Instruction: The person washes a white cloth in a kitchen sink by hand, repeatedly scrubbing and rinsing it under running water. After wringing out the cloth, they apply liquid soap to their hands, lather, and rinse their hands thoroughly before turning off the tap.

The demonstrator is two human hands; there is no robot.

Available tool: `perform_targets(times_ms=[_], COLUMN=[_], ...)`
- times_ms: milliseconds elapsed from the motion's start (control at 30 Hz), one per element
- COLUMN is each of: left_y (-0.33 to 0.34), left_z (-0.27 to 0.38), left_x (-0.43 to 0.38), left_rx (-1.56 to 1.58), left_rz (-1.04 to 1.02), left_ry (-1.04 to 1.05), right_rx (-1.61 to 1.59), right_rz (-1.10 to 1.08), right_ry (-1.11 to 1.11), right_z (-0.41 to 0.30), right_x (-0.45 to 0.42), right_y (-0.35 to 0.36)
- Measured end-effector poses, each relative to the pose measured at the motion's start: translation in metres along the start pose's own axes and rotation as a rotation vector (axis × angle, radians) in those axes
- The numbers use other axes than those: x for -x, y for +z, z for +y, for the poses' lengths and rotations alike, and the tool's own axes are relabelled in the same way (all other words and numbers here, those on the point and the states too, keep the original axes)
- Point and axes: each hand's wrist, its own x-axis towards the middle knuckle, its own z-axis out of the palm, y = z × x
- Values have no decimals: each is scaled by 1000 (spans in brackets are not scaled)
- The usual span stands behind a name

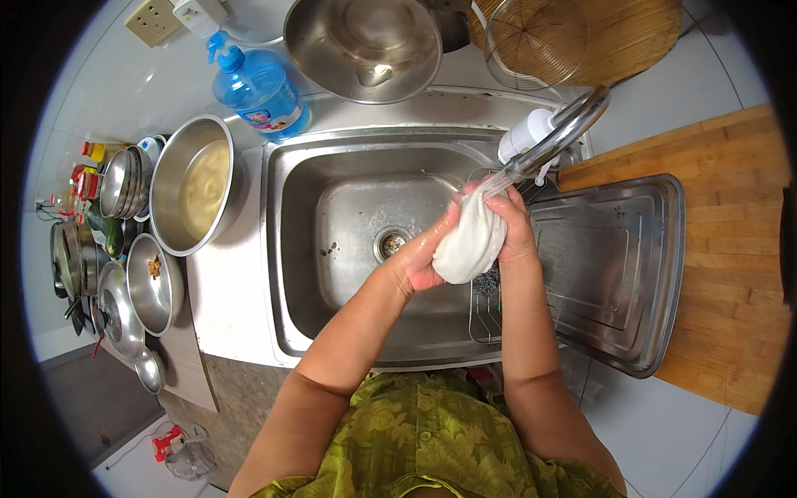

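A wet white cloth [470,239] is bunched between my two hands above the right part of a stainless steel sink [348,199]. My left hand [429,249] grips its left side, and my right hand [515,224] holds its right side. Water runs from the curved chrome faucet [560,140] onto the top of the cloth. Below and left of the hands lies the drain [392,243], with bits of food in and near it. A dark scouring pad [487,280] sits on a wire rack [485,320], partly hidden by the cloth and my right arm.
A steel tray [598,274] and a wooden board [716,267] stand right of the sink. To the left are a basin of cloudy liquid [208,187] and a smaller steel bowl [152,292]. Behind stand a blue pump bottle [261,93], a steel pan [367,50] and a wire strainer [535,40].
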Motion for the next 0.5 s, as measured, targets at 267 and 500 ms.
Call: perform_targets(times_ms=[267, 500], left_y=[19, 25], left_z=[1, -13], left_x=[-3, -19], left_rx=[-832, -1359], left_rz=[70, 496], left_ry=[284, 481], right_rx=[281, 469], right_rz=[183, 260], right_ry=[79, 1], right_z=[-4, 1], right_x=[-15, -19], right_y=[11, 23])
